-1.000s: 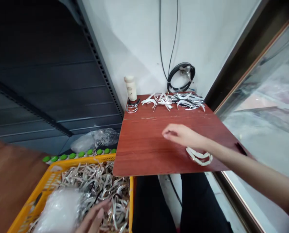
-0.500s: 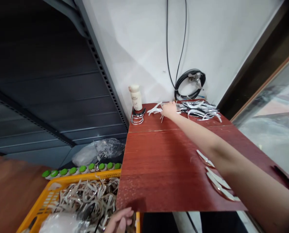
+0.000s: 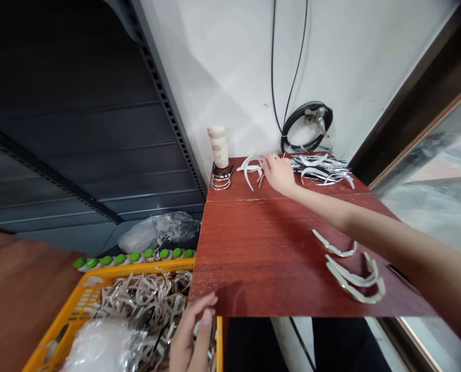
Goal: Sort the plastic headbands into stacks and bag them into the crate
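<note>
Fingers of my right hand (image 3: 279,173) close on a curved white plastic strip (image 3: 249,169) at the far edge of the red-brown wooden table (image 3: 253,243), drawing it out of the pile of white and chrome curved strips (image 3: 319,168) in the far right corner. Half a second ago the same hand lay flat on that pile; now it has pulled back toward me with the strip hooked in its fingertips, which I judge to be a fresh piece taken up. My left hand (image 3: 193,338) has risen at the near left corner, fingers loosely curled and holding nothing, over the yellow plastic crate (image 3: 65,328) of tangled metallic strips. Three more curved white strips (image 3: 352,276) rest near the table's near right edge, beside my forearm. A cream bottle (image 3: 219,146) stands on metal rings at the far left corner, unchanged; a coiled black cable (image 3: 305,126) hangs on the wall.
</note>
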{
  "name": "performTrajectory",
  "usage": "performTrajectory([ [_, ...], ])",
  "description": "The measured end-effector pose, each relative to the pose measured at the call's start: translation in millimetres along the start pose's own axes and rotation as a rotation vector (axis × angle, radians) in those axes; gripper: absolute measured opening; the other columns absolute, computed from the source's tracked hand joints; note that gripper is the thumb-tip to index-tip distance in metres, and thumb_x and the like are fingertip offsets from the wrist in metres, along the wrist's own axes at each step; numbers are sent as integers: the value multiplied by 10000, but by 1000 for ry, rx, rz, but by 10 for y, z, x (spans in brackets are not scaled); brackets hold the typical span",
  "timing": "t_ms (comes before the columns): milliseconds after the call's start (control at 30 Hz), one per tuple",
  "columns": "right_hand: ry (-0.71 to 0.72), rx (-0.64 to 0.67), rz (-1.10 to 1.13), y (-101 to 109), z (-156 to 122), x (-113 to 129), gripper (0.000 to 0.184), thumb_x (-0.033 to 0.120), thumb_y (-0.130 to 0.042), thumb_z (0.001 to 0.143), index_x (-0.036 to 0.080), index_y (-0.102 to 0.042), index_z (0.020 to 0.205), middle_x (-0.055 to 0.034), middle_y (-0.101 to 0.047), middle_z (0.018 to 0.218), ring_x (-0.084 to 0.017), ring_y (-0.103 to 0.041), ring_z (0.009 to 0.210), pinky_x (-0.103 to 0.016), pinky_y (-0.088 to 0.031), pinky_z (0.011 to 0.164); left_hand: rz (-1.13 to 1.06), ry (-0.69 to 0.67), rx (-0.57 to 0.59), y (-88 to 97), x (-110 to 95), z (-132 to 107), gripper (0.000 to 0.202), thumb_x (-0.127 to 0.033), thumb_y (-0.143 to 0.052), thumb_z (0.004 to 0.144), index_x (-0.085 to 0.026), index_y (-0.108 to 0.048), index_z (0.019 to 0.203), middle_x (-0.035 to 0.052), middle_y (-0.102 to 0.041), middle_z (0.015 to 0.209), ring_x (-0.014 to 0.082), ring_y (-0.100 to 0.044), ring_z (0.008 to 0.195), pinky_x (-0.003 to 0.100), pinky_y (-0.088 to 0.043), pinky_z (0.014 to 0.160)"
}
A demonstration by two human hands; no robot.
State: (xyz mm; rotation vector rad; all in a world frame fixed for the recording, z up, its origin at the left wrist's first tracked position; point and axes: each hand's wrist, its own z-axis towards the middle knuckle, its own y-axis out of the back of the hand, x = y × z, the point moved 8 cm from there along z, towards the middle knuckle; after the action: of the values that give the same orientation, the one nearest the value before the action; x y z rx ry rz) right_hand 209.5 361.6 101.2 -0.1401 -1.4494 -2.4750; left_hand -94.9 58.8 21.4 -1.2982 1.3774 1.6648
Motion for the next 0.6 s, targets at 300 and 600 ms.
performTrajectory([
  [300, 771, 139, 340, 699, -1689, 926, 349, 199, -364, 1003, 128, -505, 1314, -92, -612, 930, -225, -494, 819, -363, -388, 774, 24, -432, 165, -793, -495, 223, 612, -352, -523, 971, -322, -258, 1522, 73, -293, 1597, 224, -302, 1463, 443, -325, 1176],
  [600, 1029, 275, 126, 617, -1949, 541, 160, 143, -492, 811, 166, -602, 925, -85, -594, 889, -233, -439, 806, -376, -356, 813, 327, -723, 457, -1237, -741, 116, 82, -301, -626, 918, -236, -667, 889, -28, -638, 847, 139, -606, 872, 484, -238, 1189],
])
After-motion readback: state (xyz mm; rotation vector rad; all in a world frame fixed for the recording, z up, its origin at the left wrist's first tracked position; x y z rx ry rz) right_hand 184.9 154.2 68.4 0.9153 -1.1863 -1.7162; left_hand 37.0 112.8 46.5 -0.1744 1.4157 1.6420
